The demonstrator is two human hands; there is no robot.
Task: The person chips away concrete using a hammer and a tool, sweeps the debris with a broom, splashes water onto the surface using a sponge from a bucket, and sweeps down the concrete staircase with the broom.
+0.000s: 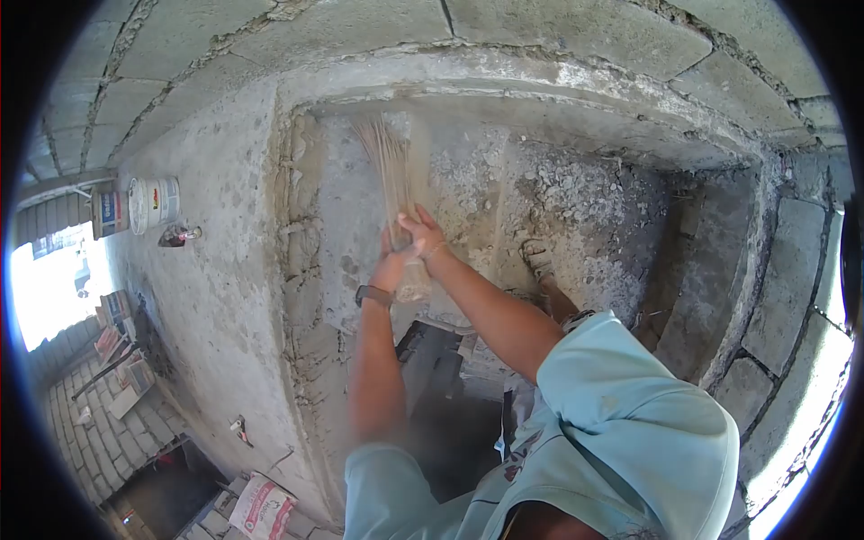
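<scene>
A broom of thin, stiff sticks (389, 166) is held out in front of me, its bristles fanned toward the back wall of a concrete recess. My left hand (389, 263), below a dark wristwatch (373, 295), closes around the lower part of the bundle. Just above it, my right hand (423, 232) is also closed on the bundle. Motion blurs the broom and my left forearm, and the butt end is hard to make out. Beneath the bristles lies a grey, dusty concrete surface (346, 198).
Loose rubble (585, 211) covers the surface to the right, beside my foot (538, 259). A dark opening (454, 441) drops away below my arms. Past the left wall edge are a white bucket (155, 203), a printed sack (262, 508) and a block floor (99, 432) lower down.
</scene>
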